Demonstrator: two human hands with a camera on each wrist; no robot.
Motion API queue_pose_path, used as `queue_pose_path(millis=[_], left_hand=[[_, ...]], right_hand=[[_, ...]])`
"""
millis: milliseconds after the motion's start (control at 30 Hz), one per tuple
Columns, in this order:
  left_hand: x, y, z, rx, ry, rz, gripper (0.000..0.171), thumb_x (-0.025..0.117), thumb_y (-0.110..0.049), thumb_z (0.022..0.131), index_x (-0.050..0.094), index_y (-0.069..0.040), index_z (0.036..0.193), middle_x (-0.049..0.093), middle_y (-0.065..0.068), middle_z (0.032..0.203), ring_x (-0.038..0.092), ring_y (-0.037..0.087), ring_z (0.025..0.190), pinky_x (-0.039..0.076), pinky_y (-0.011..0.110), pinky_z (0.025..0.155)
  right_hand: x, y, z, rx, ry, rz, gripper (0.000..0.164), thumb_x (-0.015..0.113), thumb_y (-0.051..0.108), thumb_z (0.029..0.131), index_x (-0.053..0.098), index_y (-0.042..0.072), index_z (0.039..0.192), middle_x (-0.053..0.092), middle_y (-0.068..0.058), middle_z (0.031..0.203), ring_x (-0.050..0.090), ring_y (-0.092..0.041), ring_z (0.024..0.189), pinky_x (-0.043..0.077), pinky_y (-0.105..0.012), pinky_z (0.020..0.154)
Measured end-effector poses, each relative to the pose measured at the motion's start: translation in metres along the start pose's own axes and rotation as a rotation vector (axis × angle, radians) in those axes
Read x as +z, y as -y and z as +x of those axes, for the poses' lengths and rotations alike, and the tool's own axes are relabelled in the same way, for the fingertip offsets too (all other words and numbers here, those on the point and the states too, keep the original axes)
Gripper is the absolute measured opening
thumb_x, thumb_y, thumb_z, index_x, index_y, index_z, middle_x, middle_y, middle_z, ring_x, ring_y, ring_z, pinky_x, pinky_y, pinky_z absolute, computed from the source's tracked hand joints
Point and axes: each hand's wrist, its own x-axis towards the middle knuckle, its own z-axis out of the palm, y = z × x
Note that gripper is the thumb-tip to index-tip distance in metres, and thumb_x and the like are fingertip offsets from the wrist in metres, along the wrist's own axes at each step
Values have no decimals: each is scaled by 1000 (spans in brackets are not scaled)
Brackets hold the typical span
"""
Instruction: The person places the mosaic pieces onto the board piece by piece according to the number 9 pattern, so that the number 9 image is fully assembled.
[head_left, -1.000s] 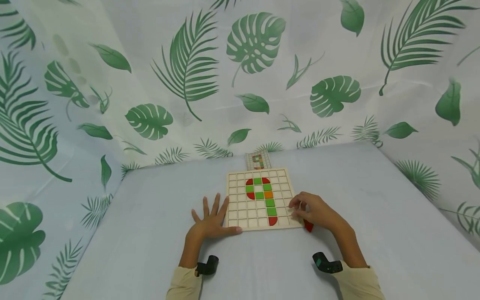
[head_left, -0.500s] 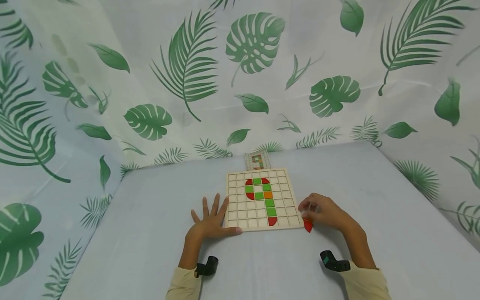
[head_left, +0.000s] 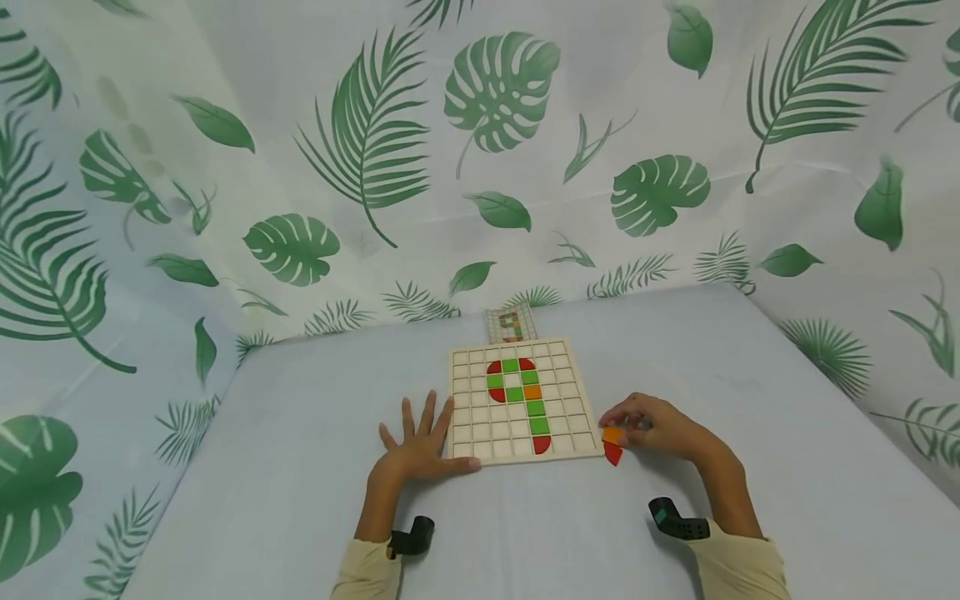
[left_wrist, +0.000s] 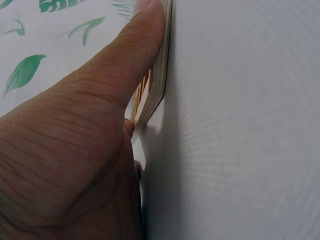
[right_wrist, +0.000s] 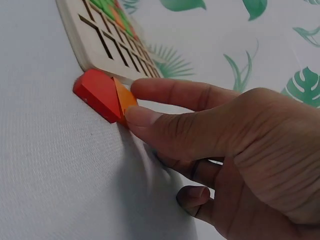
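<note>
A pale wooden grid board (head_left: 540, 458) lies on the table, with green, red and orange tiles forming a 9. My left hand (head_left: 416, 452) rests spread at the board's near-left corner. In the left wrist view, its thumb (left_wrist: 142, 37) lies along the board's edge. Just off the near-right corner, my right hand (head_left: 660, 427) pinches an orange tile (head_left: 612, 435) between thumb and index finger. A red tile with a rounded side (right_wrist: 96, 92) lies against the orange one, beside the board's corner. The right hand's other fingers are curled underneath.
Behind the board's far edge stands a small pattern card (head_left: 512, 323) printed with the same 9. A pale cloth covers the table (head_left: 300, 467). Leaf-printed fabric (head_left: 375, 275) hangs along the back and sides. A black wrist camera (head_left: 675, 521) sits on each forearm.
My right hand has drawn back rightward from the board's right-hand squares to its near-right corner. The orange tile now shows at its fingertips, against the red tile. The left hand stays in place.
</note>
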Motion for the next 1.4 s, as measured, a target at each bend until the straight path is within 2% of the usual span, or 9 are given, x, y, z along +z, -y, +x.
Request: queue_pose_path(millis=[167, 300, 467, 667, 1000, 1167, 1400], left_hand=[[0, 0, 0, 4, -11, -7, 111, 63, -73, 77, 10, -22, 159, -5, 12, 166, -17, 48, 147, -5, 80, 103], [0, 0, -1, 3, -7, 0, 110, 63, -72, 77, 10, -22, 159, -4, 12, 166, -16, 48, 147, -5, 80, 103], [-1, -2, -1, -3, -6, 6, 109, 64, -72, 77, 11, -21, 159, -3, 12, 166, -15, 48, 147, -4, 80, 104], [-2, -3, -2, -2, -15, 3, 109, 64, -72, 77, 12, -21, 159, -2, 13, 166, -15, 48, 147, -4, 80, 104], [-1, -2, -4, -3, 7, -2, 111, 64, -73, 76, 11, -22, 159, -3, 12, 166, -15, 48, 147, -4, 81, 103], [-3, -3, -6, -6, 4, -3, 110, 64, -72, 77, 11, -21, 159, -3, 13, 166, -15, 49, 147, -4, 80, 104], [-3, -1, -4, 4, -11, -8, 109, 64, -71, 78, 11, -21, 159, -3, 13, 166, -15, 49, 147, -4, 80, 104]], right_hand=[[0, 0, -1, -17, -48, -43, 21, 73, 3, 81, 70, 8, 102, 64, -2, 96, 51, -14, 83, 45, -23, 71], [2, -3, 0, 3, -96, -71, 21, 77, 7, 79, 67, 5, 97, 59, -1, 86, 50, -14, 80, 45, -22, 67], [2, -4, 1, 24, -102, -73, 27, 81, 11, 77, 68, 5, 99, 60, -2, 91, 52, -15, 83, 46, -22, 70], [2, -2, 2, -13, -105, -86, 22, 80, 7, 77, 68, 5, 96, 58, -1, 89, 51, -14, 82, 45, -22, 68], [10, 1, 3, 19, -138, -103, 23, 76, 7, 83, 62, 3, 100, 59, -2, 93, 52, -15, 85, 47, -23, 72], [11, 3, 5, -18, -159, -98, 22, 74, 8, 85, 61, 2, 102, 64, -3, 94, 55, -16, 87, 50, -26, 76], [15, 6, 13, -82, -177, -124, 25, 76, 9, 84, 65, 1, 106, 65, -3, 98, 56, -15, 86, 51, -23, 75]])
